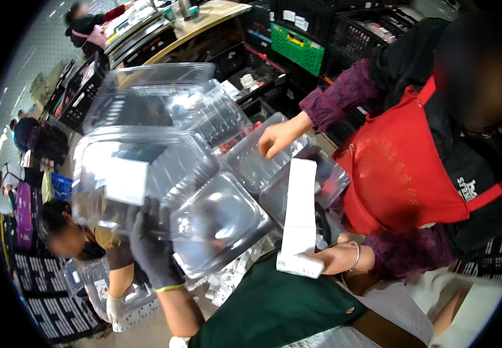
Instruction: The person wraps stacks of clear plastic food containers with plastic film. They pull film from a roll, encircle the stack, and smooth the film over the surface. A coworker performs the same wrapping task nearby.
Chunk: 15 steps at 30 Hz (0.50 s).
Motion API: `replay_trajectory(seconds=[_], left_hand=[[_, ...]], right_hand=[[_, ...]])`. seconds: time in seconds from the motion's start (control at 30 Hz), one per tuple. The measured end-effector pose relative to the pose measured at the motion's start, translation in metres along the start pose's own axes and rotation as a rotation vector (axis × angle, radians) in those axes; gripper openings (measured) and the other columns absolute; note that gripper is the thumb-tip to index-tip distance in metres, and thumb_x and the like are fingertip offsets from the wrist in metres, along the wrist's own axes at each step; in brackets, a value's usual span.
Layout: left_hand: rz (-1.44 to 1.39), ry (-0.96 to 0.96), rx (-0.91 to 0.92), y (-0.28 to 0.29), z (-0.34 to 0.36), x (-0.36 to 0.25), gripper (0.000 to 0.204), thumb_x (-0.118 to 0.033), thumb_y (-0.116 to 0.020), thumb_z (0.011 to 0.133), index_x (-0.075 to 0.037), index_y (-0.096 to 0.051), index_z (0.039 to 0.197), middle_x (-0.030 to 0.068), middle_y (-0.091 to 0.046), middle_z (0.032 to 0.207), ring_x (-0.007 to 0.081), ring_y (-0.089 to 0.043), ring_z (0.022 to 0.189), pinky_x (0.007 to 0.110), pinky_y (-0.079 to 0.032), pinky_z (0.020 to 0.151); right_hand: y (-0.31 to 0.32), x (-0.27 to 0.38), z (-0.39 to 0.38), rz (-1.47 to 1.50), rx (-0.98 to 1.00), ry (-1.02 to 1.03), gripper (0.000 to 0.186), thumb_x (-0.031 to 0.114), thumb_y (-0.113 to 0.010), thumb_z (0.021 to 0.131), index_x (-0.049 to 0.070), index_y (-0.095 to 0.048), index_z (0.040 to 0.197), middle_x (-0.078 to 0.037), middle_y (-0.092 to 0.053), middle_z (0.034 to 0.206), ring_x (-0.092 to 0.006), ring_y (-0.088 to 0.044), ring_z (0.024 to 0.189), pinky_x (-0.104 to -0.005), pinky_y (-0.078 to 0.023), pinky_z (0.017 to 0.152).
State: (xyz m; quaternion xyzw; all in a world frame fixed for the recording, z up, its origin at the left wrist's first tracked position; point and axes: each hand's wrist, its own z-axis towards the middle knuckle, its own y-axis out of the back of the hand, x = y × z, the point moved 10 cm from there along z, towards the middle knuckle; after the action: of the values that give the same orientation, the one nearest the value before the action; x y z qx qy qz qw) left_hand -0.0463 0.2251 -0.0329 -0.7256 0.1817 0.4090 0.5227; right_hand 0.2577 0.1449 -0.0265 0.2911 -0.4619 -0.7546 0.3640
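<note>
My left hand [153,243], in a dark grey glove, grips the edge of a clear plastic clamshell container [216,223]; its fingertips are partly blurred. A white label [126,181] shows on the clear lid just above these fingers. More clear containers [152,95] lie open beyond it. My right hand does not show. Opposite me, a co-worker's bare hand [280,138] reaches over an open container [251,159]. The co-worker's other hand [339,258], with a bracelet, holds a strip of white labels [300,200] beside my green apron [262,301].
The co-worker in a red apron [390,174] stands close on the right. At lower left another person [65,232] handles clear containers [97,278]. Black crates [251,75] and a green crate [297,47] stand behind. White scraps [233,275] lie below the containers.
</note>
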Motion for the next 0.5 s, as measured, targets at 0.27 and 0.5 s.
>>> replay_trajectory(seconds=[0.27, 0.5], left_hand=[[0.106, 0.151, 0.01, -0.064, -0.02, 0.085, 0.032, -0.015, -0.053, 0.091, -0.007, -0.049, 0.122, 0.0105, -0.054, 0.114, 0.028, -0.054, 0.11, 0.043, -0.05, 0.092], [-0.064, 0.687, 0.029, -0.124, -0.071, 0.198, 0.024, -0.024, -0.058, 0.087, -0.008, -0.056, 0.106, 0.0061, -0.059, 0.1, 0.0198, -0.058, 0.096, 0.035, -0.05, 0.08]], right_hand=[[-0.012, 0.035, -0.001, -0.268, -0.079, 0.386, 0.033, 0.019, -0.05, 0.095, 0.0, -0.052, 0.123, -0.01, -0.058, 0.114, -0.0178, -0.059, 0.096, -0.0295, -0.046, 0.082], [-0.008, 0.046, -0.004, -0.355, -0.139, 0.549, 0.034, 0.018, -0.048, 0.096, -0.001, -0.051, 0.124, -0.01, -0.058, 0.116, -0.0178, -0.058, 0.1, -0.0298, -0.044, 0.086]])
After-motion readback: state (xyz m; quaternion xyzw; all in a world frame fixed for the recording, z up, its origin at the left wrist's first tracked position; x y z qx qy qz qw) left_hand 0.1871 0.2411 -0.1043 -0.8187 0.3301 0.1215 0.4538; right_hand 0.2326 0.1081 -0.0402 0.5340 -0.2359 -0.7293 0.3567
